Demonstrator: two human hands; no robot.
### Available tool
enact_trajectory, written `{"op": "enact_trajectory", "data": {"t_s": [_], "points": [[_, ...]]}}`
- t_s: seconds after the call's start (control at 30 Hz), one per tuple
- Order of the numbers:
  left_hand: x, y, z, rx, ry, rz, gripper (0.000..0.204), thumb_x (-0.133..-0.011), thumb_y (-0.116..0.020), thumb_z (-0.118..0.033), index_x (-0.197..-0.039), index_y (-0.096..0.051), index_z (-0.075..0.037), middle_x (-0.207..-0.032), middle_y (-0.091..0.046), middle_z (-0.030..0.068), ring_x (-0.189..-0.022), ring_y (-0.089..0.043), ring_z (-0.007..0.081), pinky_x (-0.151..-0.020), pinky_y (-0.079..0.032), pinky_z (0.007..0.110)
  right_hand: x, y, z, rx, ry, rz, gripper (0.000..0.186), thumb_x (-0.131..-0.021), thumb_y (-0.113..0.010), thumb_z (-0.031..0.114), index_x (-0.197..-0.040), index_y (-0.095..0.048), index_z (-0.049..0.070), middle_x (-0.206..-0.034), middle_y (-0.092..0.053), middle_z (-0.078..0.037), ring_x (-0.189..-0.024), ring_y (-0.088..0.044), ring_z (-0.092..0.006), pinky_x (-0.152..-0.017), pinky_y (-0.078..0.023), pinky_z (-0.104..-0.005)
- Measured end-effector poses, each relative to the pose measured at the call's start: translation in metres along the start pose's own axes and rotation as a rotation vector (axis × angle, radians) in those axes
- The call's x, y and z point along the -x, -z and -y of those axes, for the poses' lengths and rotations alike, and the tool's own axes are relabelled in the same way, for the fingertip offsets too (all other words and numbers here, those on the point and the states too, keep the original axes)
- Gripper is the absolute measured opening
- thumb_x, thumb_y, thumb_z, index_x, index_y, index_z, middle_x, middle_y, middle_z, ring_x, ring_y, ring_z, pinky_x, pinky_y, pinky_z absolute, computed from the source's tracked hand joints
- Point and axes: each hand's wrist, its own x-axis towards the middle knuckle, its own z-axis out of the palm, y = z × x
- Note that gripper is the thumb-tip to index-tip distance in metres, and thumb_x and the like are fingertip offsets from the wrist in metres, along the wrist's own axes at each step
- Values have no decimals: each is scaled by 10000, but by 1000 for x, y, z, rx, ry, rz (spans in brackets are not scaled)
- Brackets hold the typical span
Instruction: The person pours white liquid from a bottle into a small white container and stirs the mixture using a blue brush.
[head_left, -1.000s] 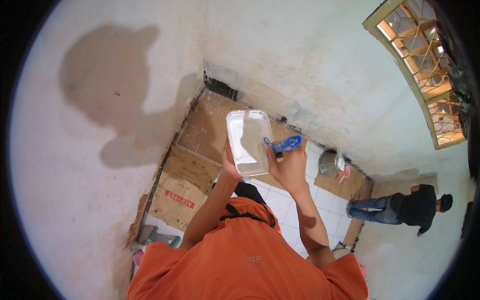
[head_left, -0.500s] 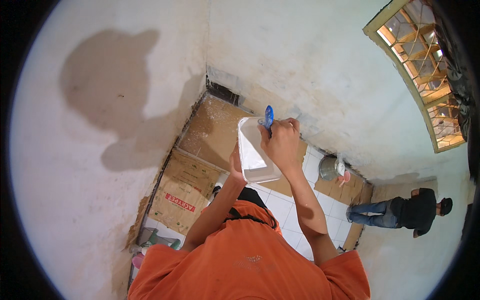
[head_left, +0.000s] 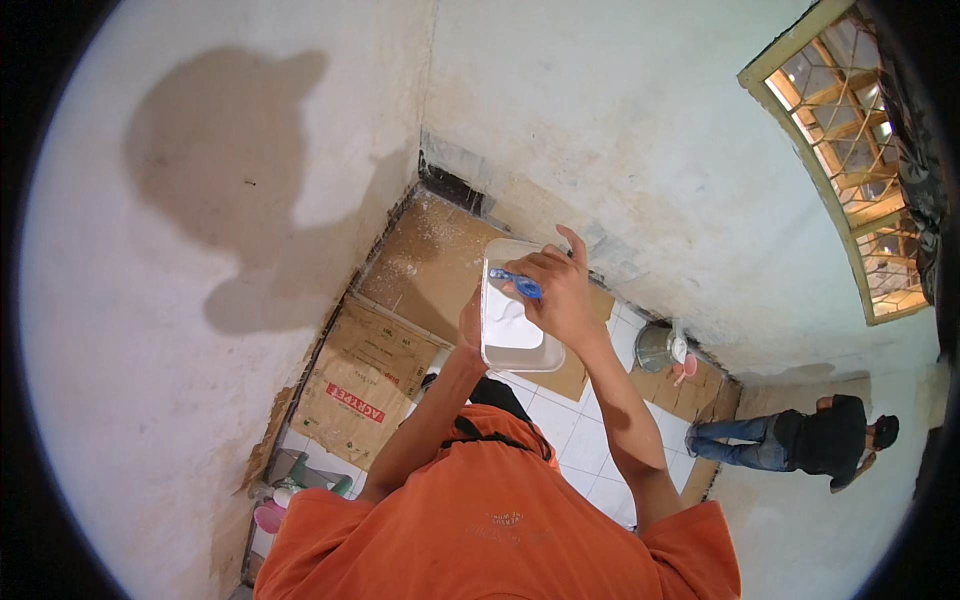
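A clear plastic tub [head_left: 552, 360] with white paint-like stuff [head_left: 513, 326] in it is held up in front of my chest. My left hand [head_left: 471, 325] grips the tub from its left side, its fingers mostly hidden behind the wall. Over the tub's opening, my right hand [head_left: 562, 292] pinches a blue-handled tool [head_left: 521, 286] between thumb and fingers, with one finger raised off it. The handle lies almost level, pointing left. The tool's working end cannot be made out.
Cardboard sheets [head_left: 350, 375] cover parts of the white tiled floor [head_left: 585, 440]. A metal bucket [head_left: 655, 348] stands by the right wall, beside a pink item [head_left: 686, 368]. Another person [head_left: 835, 440] in dark clothes is at the far right. A barred window [head_left: 850, 150] is upper right.
My right hand has turned, so the blue handle has swung from upright to nearly level over the tub. The tub has tilted, showing more white inside. The other person's arm has shifted.
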Motion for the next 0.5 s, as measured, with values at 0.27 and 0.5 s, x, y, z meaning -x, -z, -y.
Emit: {"op": "enact_trajectory", "data": {"t_s": [0.27,0.5], "points": [[3,10,-2,38,37,-23,526,-1029,-290,-410,-1385,-432,-50,-1274,-573,148,-1111,-610,275,-936,-522,413,21,21,7,-155,6,200,278,-658,-735,96,-932,-732,141,-880,-723,-27,-839,-630,-193,-1123,-221,-523],[8,11,1,78,19,32,470,-1029,-319,-370,-1361,-456,-67,-1244,-589,134,-1056,-635,259,-864,-557,391,13,19,6,-3,-31,-32,190,-762,-750,226,-933,-734,145,-884,-725,-22,-790,-610,-199,-1079,-282,-511]]}}
